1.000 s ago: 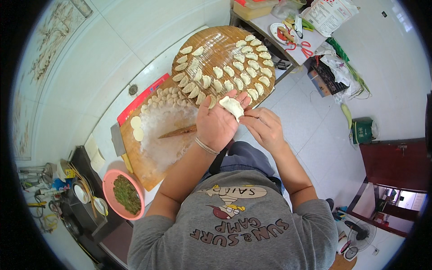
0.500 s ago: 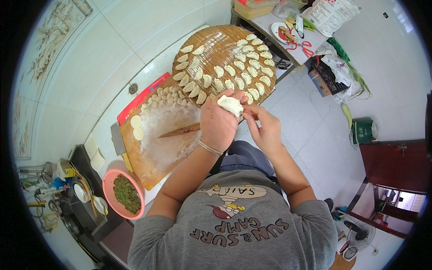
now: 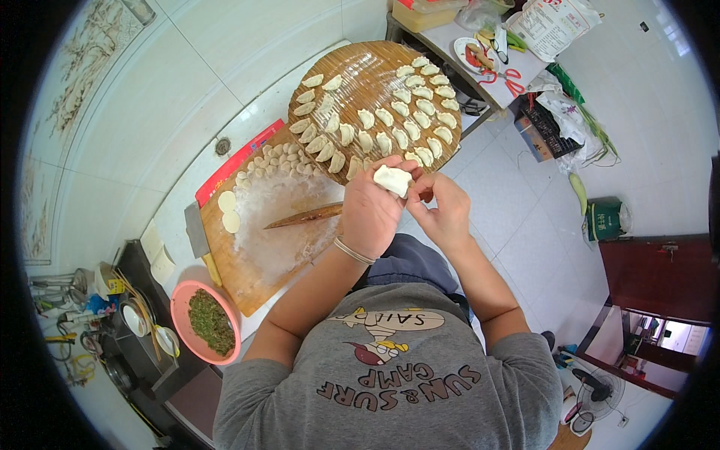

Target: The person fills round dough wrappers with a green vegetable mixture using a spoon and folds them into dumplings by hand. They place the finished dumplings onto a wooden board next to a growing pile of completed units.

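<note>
A folded white dumpling (image 3: 392,180) rests in the cupped fingers of my left hand (image 3: 371,219). My right hand (image 3: 444,214) pinches the dumpling's right end between thumb and forefinger. Just beyond both hands lies a round wooden board (image 3: 360,75) bearing many rows of finished dumplings (image 3: 401,130). To the left, a floured cutting board (image 3: 259,296) carries a tapered wooden rolling pin (image 3: 304,217), whose right end passes behind my left wrist. Small dough pieces (image 3: 277,161) cluster at its far edge, with two flat round wrappers (image 3: 231,221) at its left side.
A cleaver (image 3: 197,234) lies along the cutting board's left edge. Nearer me is a pink bowl (image 3: 177,307) of green filling. At the far right, a side table (image 3: 442,37) holds a plate and red scissors (image 3: 504,78). A fan (image 3: 600,394) stands at lower right.
The dumpling has turned in my left palm and shifted slightly right and nearer. My left fingers have curled in around it, while my right fingertips stay at its right end.
</note>
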The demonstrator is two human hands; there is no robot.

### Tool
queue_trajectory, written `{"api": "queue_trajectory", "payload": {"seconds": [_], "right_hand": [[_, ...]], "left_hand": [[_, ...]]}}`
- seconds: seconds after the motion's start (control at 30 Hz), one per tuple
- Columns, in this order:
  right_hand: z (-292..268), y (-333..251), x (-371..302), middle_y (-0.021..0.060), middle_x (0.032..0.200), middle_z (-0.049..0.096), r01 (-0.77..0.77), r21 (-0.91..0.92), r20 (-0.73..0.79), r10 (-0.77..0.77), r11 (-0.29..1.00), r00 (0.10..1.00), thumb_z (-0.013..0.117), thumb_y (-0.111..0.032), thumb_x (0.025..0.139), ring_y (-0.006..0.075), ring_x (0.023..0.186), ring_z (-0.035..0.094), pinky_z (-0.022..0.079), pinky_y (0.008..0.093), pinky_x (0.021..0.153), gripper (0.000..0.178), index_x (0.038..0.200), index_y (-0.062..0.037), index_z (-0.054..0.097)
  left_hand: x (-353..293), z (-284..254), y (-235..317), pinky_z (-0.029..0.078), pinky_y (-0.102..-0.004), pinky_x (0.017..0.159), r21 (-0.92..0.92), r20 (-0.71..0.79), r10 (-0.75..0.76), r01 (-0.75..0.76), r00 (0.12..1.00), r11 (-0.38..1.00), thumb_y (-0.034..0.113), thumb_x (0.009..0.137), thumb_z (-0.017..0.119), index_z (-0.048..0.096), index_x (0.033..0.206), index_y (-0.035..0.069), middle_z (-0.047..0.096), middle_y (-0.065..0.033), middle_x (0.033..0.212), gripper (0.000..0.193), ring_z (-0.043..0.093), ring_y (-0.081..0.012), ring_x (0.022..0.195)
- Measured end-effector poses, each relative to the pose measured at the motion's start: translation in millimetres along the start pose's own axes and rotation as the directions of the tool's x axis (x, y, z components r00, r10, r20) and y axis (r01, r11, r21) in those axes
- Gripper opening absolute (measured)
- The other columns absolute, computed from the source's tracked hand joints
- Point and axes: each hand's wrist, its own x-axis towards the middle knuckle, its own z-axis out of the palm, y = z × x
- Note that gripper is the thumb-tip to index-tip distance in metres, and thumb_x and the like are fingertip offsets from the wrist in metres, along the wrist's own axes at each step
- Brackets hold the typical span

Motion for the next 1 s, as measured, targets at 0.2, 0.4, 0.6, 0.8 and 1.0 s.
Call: {"api": "queue_trajectory", "payload": {"seconds": [0.2,0.4,0.6,0.8,1.0], "right_hand": [[-9.2,-4.5,4.0,0.01,0.08,0.063,-0.07,0.026,0.045,0.069,0.997,0.997,0.066,-0.001,0.073,0.0251,0.071,0.062,0.05,0.0323,0.062,0.016,0.089,-0.003,0.063],[-20.2,12.2,15.0,0.0098,0.084,0.063,0.306,-0.004,0.092,-0.304,0.952,0.948,0.064,0.002,0.074,0.0251,0.077,0.062,0.05,0.0323,0.066,0.016,0.089,-0.0031,0.065],[-13.3,9.6,15.8,0.0094,0.079,0.06,0.222,-0.004,0.074,-0.221,0.975,0.972,0.067,0.001,0.071,0.0254,0.071,0.06,0.049,0.0337,0.061,0.016,0.086,-0.0036,0.063],[-13.3,1.3,11.0,0.0101,0.081,0.061,0.016,-0.006,0.124,-0.015,1.0,0.992,0.065,0.0,0.073,0.0265,0.07,0.061,0.049,0.0339,0.061,0.017,0.089,-0.0037,0.061],[-29.7,6.6,24.7,0.009,0.087,0.063,0.286,0.047,0.144,-0.29,0.957,0.946,0.062,0.003,0.073,0.0255,0.079,0.063,0.051,0.0331,0.068,0.016,0.088,-0.0023,0.063]], "left_hand": [[-0.5,1.6,10.0,0.029,-0.0446,0.107,-0.059,0.032,-0.044,0.046,0.998,0.997,0.044,0.095,0.03,0.045,0.123,-0.002,0.046,-0.0239,0.129,0.056,0.04,-0.0344,0.125],[-0.6,5.9,15.9,0.027,-0.0437,0.108,-0.086,0.026,-0.113,0.115,0.993,0.99,0.047,0.094,0.033,0.044,0.124,-0.004,0.043,-0.0256,0.132,0.06,0.036,-0.0338,0.128],[-0.6,4.9,12.7,0.028,-0.0428,0.108,0.105,0.028,-0.072,0.069,0.997,0.992,0.045,0.093,0.036,0.044,0.123,-0.004,0.044,-0.0252,0.131,0.058,0.038,-0.0326,0.127],[-0.3,10.5,13.4,0.028,-0.0432,0.108,0.73,0.072,-0.066,-0.008,0.995,0.684,0.043,0.096,0.031,0.04,0.125,-0.005,0.046,-0.0234,0.129,0.057,0.04,-0.0312,0.125],[-4.2,3.2,17.4,0.032,-0.0401,0.104,0.022,0.043,-0.153,0.152,0.987,0.988,0.045,0.095,0.033,0.044,0.123,-0.003,0.049,-0.0188,0.125,0.057,0.045,-0.0273,0.119]]}}
